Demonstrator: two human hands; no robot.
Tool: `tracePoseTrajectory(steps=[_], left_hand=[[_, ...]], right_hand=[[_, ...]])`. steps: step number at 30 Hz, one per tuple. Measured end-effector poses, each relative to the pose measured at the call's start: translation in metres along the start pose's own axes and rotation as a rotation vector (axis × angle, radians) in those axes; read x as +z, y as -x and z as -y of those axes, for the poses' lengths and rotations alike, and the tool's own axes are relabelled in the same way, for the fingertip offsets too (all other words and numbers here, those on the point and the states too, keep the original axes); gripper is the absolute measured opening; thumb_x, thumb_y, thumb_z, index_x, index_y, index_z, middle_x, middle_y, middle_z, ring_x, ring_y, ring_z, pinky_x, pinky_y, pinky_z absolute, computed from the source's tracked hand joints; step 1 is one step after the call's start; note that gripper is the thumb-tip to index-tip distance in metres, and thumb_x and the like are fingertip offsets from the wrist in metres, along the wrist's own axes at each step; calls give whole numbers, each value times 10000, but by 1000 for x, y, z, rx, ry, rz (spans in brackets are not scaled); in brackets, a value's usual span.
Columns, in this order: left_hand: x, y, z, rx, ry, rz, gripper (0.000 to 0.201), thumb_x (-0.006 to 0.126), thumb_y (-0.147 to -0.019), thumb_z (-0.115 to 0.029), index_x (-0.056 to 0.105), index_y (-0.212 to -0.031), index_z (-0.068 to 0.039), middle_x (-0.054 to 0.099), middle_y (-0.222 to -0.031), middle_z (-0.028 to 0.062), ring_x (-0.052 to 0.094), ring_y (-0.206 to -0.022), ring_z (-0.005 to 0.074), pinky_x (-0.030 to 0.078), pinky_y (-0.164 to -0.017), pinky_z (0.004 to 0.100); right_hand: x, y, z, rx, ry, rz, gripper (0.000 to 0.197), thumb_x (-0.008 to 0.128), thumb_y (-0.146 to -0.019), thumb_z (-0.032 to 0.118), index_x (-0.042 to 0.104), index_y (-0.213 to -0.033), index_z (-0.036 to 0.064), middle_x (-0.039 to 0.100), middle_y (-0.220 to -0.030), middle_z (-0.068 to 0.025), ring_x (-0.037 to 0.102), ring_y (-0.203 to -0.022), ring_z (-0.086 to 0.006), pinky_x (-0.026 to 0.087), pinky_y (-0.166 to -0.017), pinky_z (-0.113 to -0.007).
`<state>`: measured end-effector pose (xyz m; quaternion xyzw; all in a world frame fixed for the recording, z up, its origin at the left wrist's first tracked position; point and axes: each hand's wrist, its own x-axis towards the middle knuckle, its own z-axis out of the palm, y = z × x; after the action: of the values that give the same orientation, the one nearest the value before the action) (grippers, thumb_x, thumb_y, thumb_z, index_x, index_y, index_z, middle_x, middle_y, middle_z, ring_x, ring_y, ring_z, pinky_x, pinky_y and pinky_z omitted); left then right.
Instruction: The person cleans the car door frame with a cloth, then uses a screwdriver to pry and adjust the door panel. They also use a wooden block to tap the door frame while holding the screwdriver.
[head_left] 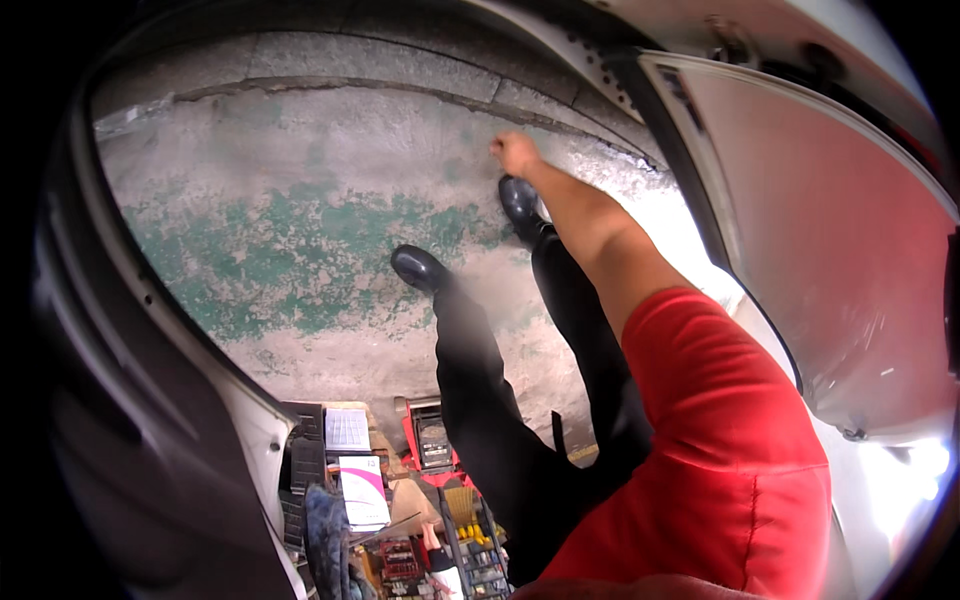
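Observation:
My right arm, in a short red sleeve (720, 400), stretches up and away across the view. At its end my right hand (515, 152) is closed, with its fingers curled over the painted floor. Whatever it may hold is too small or hidden to make out. Just below the hand is a dark, rounded shoe (518, 205), and a second shoe (418, 268) stands farther left. Both belong to legs in black trousers (480, 370). My left hand does not show.
Worn green and grey floor (300, 250) lies beyond a dark curved frame (160, 310). On the right stands a pale-framed panel (820, 240). At the lower left are a white and pink box (363, 492), a red and black case (432, 440) and a tray of small parts (480, 550).

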<state>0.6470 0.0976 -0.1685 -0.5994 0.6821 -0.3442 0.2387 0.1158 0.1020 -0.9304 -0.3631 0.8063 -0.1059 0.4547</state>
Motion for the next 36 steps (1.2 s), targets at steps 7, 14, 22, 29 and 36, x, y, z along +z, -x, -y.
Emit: tracePoseTrajectory(steps=[7, 14, 22, 29, 36], left_hand=[[54, -41, -32, -183, 217, 116, 584, 775, -786, -380, 447, -1097, -10, 698, -966, 213, 652, -736, 383, 417, -989, 596], [69, -57, -28, -251, 256, 176, 788, 816, -745, -300, 261, -1233, -27, 697, -1012, 197, 654, -812, 343, 443, -970, 547], [75, -72, 9, -311, 353, 156, 1079, 863, -698, -209, 50, -1390, -47, 697, -1065, 178, 655, -898, 297, 473, -949, 491], [64, -48, 112, -480, 560, 159, 1356, 904, -656, -128, -135, -1526, -64, 697, -1111, 162, 656, -974, 257, 499, -931, 442], [-10, -57, 130, -234, 449, 248, 830, 639, -790, -692, 607, -1300, -38, 259, -1517, 313, 425, -1255, 483, 356, -1045, 558]], right_hand=[[58, -131, 31, -46, 83, -62, 213, 556, -924, 183, 641, -1070, 53, 656, -1059, -211, 617, -1012, -390, 497, -875, -455], [78, -144, 44, -233, 455, 38, 249, 435, -932, 90, 621, -1088, 35, 623, -1162, -185, 623, -1072, -362, 520, -897, -430], [38, -104, 93, 191, -1157, 172, 133, 530, -971, 108, 599, -1019, 4, 662, -981, -165, 676, -870, -280, 558, -762, -396], [-148, 121, 239, -205, -2000, 479, 102, 568, -956, 84, 605, -1030, 23, 684, -952, -171, 696, -839, -290, 574, -695, -359], [-317, 306, 378, -335, -1875, 369, 96, 573, -954, 74, 604, -1025, 18, 686, -947, -190, 709, -836, -307, 582, -661, -362]])
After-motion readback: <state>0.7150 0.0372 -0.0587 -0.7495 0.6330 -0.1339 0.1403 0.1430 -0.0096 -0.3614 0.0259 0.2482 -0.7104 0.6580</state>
